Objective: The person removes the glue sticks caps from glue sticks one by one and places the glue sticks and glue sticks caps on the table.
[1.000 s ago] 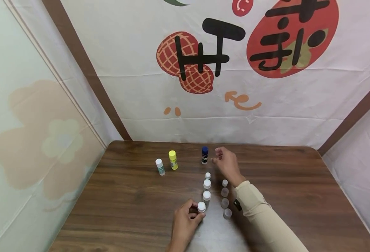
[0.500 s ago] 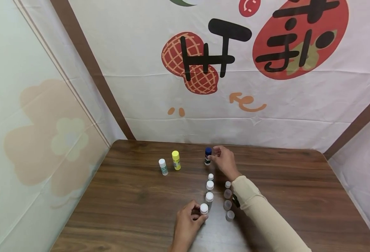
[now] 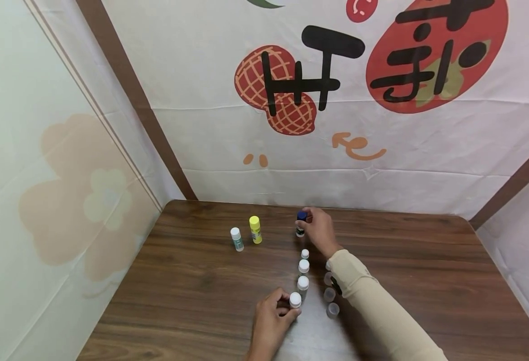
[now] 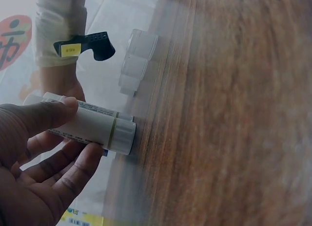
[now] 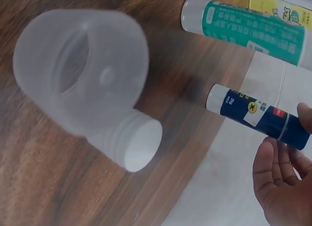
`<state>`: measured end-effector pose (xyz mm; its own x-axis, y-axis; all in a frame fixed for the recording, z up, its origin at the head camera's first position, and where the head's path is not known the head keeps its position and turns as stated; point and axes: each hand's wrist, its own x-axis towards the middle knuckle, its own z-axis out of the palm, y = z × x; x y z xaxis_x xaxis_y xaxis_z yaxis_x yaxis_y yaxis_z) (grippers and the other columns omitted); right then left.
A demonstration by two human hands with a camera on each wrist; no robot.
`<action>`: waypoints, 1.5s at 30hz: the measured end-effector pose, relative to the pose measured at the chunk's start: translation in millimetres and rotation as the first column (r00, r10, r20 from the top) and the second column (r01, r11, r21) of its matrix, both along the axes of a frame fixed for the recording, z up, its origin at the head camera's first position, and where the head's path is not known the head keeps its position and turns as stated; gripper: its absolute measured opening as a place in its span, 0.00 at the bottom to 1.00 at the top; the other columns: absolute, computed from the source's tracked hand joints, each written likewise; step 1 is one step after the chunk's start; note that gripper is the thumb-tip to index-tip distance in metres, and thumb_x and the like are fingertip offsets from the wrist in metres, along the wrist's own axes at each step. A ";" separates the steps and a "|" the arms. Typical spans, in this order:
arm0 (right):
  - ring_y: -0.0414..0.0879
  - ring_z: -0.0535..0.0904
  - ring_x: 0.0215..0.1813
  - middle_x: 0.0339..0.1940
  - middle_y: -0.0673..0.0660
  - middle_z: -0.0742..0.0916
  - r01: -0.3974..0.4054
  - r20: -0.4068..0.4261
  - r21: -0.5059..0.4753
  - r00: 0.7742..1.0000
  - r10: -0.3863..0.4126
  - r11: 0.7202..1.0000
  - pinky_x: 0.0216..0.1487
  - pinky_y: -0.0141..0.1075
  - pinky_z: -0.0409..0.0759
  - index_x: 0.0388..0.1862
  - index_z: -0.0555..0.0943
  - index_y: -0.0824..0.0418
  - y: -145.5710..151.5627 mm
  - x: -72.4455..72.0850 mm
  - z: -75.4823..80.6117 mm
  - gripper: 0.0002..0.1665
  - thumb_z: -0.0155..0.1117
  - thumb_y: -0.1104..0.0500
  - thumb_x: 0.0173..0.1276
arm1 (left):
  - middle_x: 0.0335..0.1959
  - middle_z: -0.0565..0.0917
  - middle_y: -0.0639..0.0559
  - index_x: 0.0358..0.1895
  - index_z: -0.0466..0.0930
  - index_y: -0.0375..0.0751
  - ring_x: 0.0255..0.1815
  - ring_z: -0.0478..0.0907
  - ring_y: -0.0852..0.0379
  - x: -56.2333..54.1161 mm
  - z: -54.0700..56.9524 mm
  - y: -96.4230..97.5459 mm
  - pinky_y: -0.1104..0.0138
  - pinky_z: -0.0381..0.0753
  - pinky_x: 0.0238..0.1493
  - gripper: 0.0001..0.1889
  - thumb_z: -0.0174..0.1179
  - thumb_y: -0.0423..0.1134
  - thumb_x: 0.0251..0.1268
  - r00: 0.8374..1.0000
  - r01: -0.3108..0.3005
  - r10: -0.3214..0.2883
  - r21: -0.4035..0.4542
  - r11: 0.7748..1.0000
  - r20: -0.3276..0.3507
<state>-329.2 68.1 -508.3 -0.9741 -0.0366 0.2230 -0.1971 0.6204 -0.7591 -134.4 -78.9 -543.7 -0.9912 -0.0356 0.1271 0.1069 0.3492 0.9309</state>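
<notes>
Blue plastic, the cap [image 5: 294, 132] of a navy glue stick [image 5: 256, 111], sits between the thumb and fingertips of the right hand [image 3: 320, 228], which pinch it from opposite sides. A second ago those fingers were spread just beside it, not touching; now they have met the cap, so I'd judge the reach over and the grip made, with no lift yet. The stick looks upright, near the middle of the tabletop's [image 3: 192, 281] far edge. The left hand [image 3: 270, 318] has kept its hold, thumb and fingers clamped round a white stick [image 4: 92, 123]; whether its base touches the wood, I can't be sure. From there three white-capped containers [image 3: 303, 282] run in a file toward the far edge, roughly in line with the navy one. Just right of them, small translucent pieces [image 3: 333, 310] make a second file, partly hidden by the beige sleeve [image 3: 372, 301]. Toward the far left corner stand a yellow stick [image 3: 255, 231] and a white-and-green stick [image 3: 237, 240], close together and well apart from both hands. Past the far edge hangs a printed white cloth [image 3: 210, 145].
</notes>
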 end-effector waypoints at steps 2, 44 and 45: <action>0.51 0.81 0.41 0.40 0.59 0.85 0.002 -0.017 0.013 1.000 -0.002 1.000 0.41 0.43 0.80 0.50 0.81 0.65 0.1 -0.2 -0.6 0.21 0.73 0.58 0.60 | 0.31 0.85 0.51 0.29 0.78 0.42 0.33 0.83 0.60 0.2 0.3 1.5 0.74 0.81 0.32 0.15 0.75 0.26 0.41 1.000 0.002 -0.002 0.005 1.000 0.001; 0.47 0.83 0.37 0.37 0.57 0.87 0.046 -0.142 -0.315 0.985 -0.095 0.948 0.32 0.30 0.78 0.48 0.83 0.63 23.6 68.0 55.2 0.18 0.73 0.60 0.59 | 0.37 0.85 0.50 0.41 0.81 0.38 0.34 0.83 0.55 2.7 2.3 5.6 0.65 0.83 0.35 0.21 0.78 0.30 0.38 0.998 -0.059 0.058 -0.100 0.993 -0.016; 0.47 0.83 0.37 0.37 0.57 0.87 0.042 -0.141 -0.328 0.986 -0.093 0.944 0.31 0.30 0.78 0.48 0.83 0.63 23.4 70.3 56.7 0.18 0.73 0.60 0.59 | 0.38 0.85 0.49 0.42 0.82 0.38 0.35 0.83 0.54 3.0 3.2 4.1 0.65 0.83 0.35 0.22 0.78 0.31 0.38 0.998 -0.056 0.055 -0.101 0.993 -0.016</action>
